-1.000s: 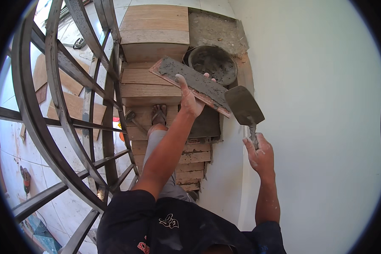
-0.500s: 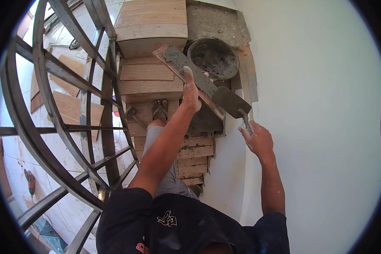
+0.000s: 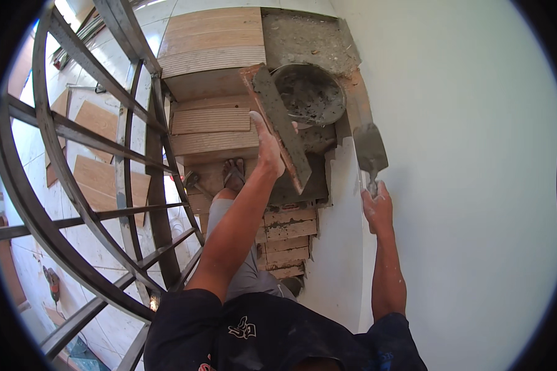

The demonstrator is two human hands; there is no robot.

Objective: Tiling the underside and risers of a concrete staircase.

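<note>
My left hand [image 3: 267, 148] is closed on a long, narrow tile [image 3: 280, 127], its thumb along one edge and its fingertips at the other. Wet grey mortar coats the tile's upturned face, and a reddish edge shows along its left side. My right hand [image 3: 377, 205] grips the handle of a mortar-smeared trowel [image 3: 371, 148], whose blade points away from me beside the white wall. Tile and trowel are apart. Just beyond the tile stands a round, dark bucket [image 3: 338, 99] with mortar inside.
Wood-look tiles cover the staircase [image 3: 213, 31], and a loose ribbed tile [image 3: 210, 120] lies on one step. A hammer [image 3: 195, 180] rests near my sandalled foot. On the left runs a metal railing [image 3: 158, 154]; beyond it, cut tiles [image 3: 96, 179] and a power tool [image 3: 52, 284] lie on the floor.
The trowel has come away from the tile and swung right, toward the wall, its blade now pointing away from me. My left hand has turned the tile steeper and shifted slightly left.
</note>
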